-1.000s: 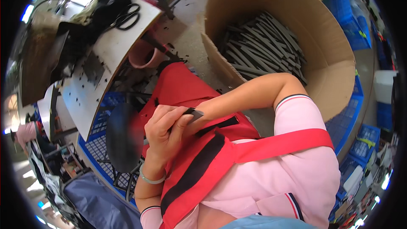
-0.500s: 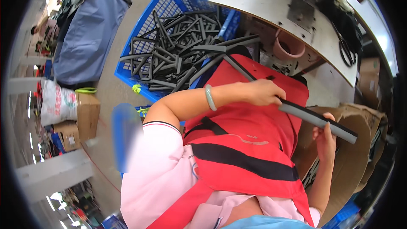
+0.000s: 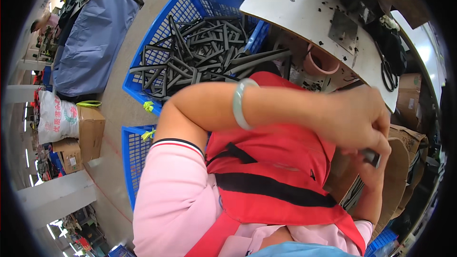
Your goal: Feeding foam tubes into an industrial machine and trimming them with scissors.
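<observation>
My left hand (image 3: 359, 116), with a pale green bangle (image 3: 242, 103) on its wrist, reaches across to the right above my red apron (image 3: 271, 185). Its fingers are curled down and meet my right hand (image 3: 372, 169); what they hold, if anything, is hidden. My right hand is closed round a black and grey strip (image 3: 370, 156), of which only a short end shows. Beyond my left forearm, a blue plastic crate (image 3: 135, 78) holds many similar dark strips (image 3: 204, 50).
A white worktable (image 3: 281, 2) at the far right carries scissors (image 3: 388, 74) and black scraps. Under its edge hangs a pink bucket (image 3: 320, 63). An open cardboard box (image 3: 397, 162) stands right of my hands. Another blue crate (image 3: 135, 150) is at the left.
Half a second ago both hands held the strip stretched out lengthwise. My left hand has since moved right onto my right hand, and the strip now shows only its end.
</observation>
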Motion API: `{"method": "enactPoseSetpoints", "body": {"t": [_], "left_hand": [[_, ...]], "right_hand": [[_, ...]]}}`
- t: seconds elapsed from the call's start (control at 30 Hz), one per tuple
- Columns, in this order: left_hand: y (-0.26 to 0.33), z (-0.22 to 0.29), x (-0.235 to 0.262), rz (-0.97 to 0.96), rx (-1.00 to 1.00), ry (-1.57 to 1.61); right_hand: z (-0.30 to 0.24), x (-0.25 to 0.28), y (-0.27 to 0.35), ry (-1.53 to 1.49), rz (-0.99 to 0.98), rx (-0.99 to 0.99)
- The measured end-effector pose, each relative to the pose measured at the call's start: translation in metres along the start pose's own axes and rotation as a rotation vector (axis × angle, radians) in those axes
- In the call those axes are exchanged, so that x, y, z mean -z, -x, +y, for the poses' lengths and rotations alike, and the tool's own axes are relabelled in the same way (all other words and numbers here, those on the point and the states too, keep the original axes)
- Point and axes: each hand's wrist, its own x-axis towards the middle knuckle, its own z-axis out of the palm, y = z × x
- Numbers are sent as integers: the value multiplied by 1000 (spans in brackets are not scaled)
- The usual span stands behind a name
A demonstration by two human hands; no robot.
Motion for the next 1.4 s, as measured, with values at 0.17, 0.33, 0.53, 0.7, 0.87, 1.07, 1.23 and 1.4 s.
{"method": "enactPoseSetpoints", "body": {"t": [0.17,0.33,0.53,0.7,0.87,1.07,1.23,1.4], "left_hand": [[-5,3,73,28,372,-388],[-36,-32,111,298,59,-804],[-78,-39,147,365,163,-667],[-90,-51,159,448,221,-635],[-95,-54,167,436,214,-616],[-100,-49,172,434,195,-608],[-111,-57,181,467,167,-530],[-73,-55,201,499,-37,-988]], "right_hand": [[-26,20,-84,493,11,342],[0,9,-149,637,46,264],[9,18,-200,665,142,259],[13,21,-218,685,100,211],[15,21,-226,689,113,230],[15,24,-234,677,162,276],[28,27,-253,712,215,281],[12,5,-206,635,197,247]]}}
